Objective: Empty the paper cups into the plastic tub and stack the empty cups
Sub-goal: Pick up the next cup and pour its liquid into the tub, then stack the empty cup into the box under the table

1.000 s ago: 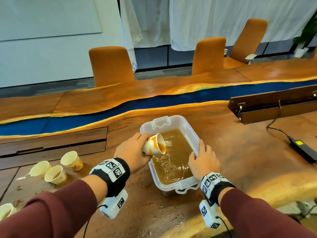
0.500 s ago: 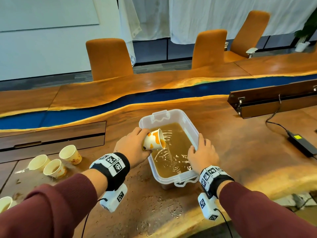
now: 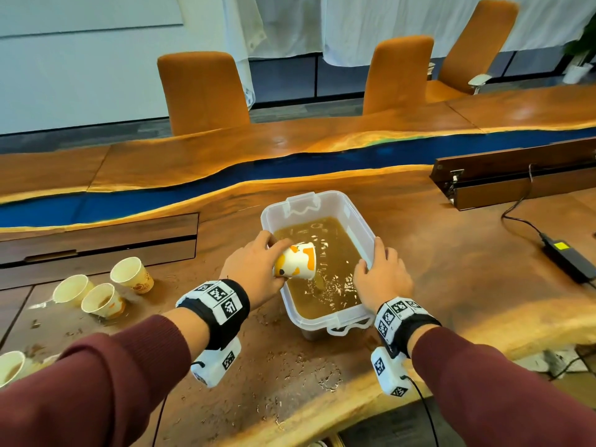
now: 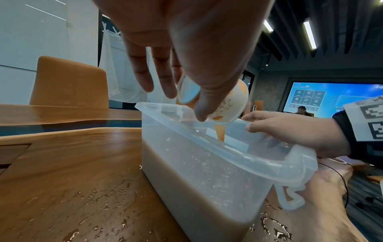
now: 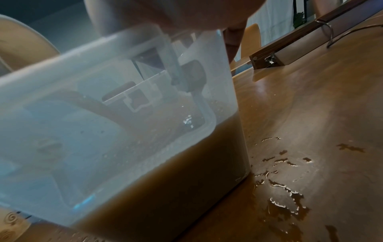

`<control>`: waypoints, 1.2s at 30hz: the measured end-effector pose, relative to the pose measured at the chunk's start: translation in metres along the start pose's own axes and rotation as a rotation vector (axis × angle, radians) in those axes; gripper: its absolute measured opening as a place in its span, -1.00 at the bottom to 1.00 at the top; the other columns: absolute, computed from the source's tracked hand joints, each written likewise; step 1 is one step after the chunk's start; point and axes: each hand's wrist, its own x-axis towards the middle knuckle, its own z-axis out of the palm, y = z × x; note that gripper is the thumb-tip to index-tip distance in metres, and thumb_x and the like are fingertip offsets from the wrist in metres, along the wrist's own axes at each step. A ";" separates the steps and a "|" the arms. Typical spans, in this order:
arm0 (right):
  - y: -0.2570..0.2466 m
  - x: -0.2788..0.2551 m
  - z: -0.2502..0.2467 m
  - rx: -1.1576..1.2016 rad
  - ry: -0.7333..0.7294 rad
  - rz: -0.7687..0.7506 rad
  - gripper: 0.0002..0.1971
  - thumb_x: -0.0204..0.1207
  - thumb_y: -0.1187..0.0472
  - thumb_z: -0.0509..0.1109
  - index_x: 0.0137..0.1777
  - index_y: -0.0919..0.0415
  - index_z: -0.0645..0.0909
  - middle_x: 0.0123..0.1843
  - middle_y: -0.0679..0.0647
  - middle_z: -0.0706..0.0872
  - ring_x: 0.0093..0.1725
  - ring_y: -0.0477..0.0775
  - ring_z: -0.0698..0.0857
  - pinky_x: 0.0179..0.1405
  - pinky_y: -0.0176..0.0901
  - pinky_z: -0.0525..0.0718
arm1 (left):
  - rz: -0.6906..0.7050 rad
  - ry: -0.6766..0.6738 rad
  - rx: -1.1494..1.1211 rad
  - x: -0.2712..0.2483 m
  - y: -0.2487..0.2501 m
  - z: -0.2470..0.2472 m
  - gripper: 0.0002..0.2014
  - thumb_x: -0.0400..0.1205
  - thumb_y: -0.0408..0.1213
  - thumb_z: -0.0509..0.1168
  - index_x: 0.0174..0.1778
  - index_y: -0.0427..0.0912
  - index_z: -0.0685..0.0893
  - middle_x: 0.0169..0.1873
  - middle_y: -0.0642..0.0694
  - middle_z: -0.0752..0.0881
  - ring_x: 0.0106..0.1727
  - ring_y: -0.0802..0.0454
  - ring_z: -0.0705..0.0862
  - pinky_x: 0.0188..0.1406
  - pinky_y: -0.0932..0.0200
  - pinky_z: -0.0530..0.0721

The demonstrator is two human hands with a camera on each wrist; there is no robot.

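Observation:
A clear plastic tub point(image 3: 269, 217) half full of brown liquid point(image 3: 322, 237) stands on the wooden table. My left hand point(image 3: 254, 269) grips a white and orange paper cup point(image 3: 298, 262) by its base. The cup is tipped mouth-down over the tub's near left side. In the left wrist view a thin brown stream point(image 4: 220, 132) falls from the cup point(image 4: 234, 104) into the tub point(image 4: 207, 163). My right hand point(image 3: 380, 275) holds the tub's right rim, fingers curled over it point(image 4: 290, 131). The right wrist view shows the tub wall point(image 5: 103, 98) close up.
Three paper cups point(image 3: 130, 274) point(image 3: 69, 288) point(image 3: 101, 300) stand at the left, and another cup point(image 3: 9, 366) at the near left edge. Spilled puddles point(image 3: 322, 375) lie on the table before the tub. A power adapter point(image 3: 567, 256) with its cable lies at the right, behind it a raised wooden flap point(image 3: 516, 179).
My left hand has turned the cup from lying sideways to mouth-down over the tub, and the stream has thinned. My right hand has stayed on the rim.

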 end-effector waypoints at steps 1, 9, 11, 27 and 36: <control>0.000 0.000 0.000 0.002 0.002 0.000 -0.34 0.74 -0.10 0.12 0.81 0.04 0.13 0.57 0.13 0.48 0.39 0.22 0.58 0.22 0.12 0.66 | 0.002 -0.010 0.008 0.000 0.001 0.001 -0.30 0.59 0.08 0.44 0.65 0.18 0.35 0.36 0.01 0.44 0.15 -0.05 0.65 -0.11 0.11 0.68; 0.000 -0.002 -0.001 0.010 -0.003 0.006 -0.34 0.73 -0.10 0.14 0.80 0.05 0.15 0.57 0.14 0.49 0.38 0.24 0.59 0.20 0.14 0.68 | 0.119 -0.062 0.126 -0.001 0.011 0.006 -0.28 0.62 -0.01 0.41 0.70 0.14 0.29 0.40 -0.08 0.42 0.22 -0.10 0.60 -0.05 0.12 0.59; 0.000 -0.001 -0.001 0.009 -0.008 0.004 -0.34 0.74 -0.10 0.13 0.80 0.05 0.15 0.58 0.14 0.49 0.38 0.24 0.59 0.20 0.14 0.68 | 0.121 -0.070 0.119 -0.001 0.010 0.009 -0.27 0.60 0.00 0.42 0.70 0.15 0.30 0.38 -0.07 0.43 0.22 -0.11 0.60 -0.06 0.11 0.59; -0.011 -0.006 -0.027 -0.130 -0.284 -0.085 -0.09 0.65 -0.48 0.06 0.85 0.00 -0.05 0.87 0.16 -0.03 0.82 0.30 -0.02 0.69 0.55 -0.07 | -0.320 0.025 -0.810 -0.098 -0.002 0.064 -0.41 0.55 -0.13 0.52 0.39 0.23 0.34 0.15 0.21 0.64 0.07 0.29 0.67 -0.05 0.36 0.61; -0.087 -0.097 -0.019 0.438 -0.783 -0.481 -0.69 0.82 -0.07 0.21 0.46 -0.19 0.66 -0.26 -0.03 0.80 -0.40 -0.02 0.75 -0.47 -0.13 0.69 | -0.390 -0.031 -0.813 -0.143 -0.017 0.110 -0.30 0.39 0.22 0.56 0.42 0.29 0.43 0.25 0.12 0.62 0.23 0.13 0.66 0.23 -0.01 0.71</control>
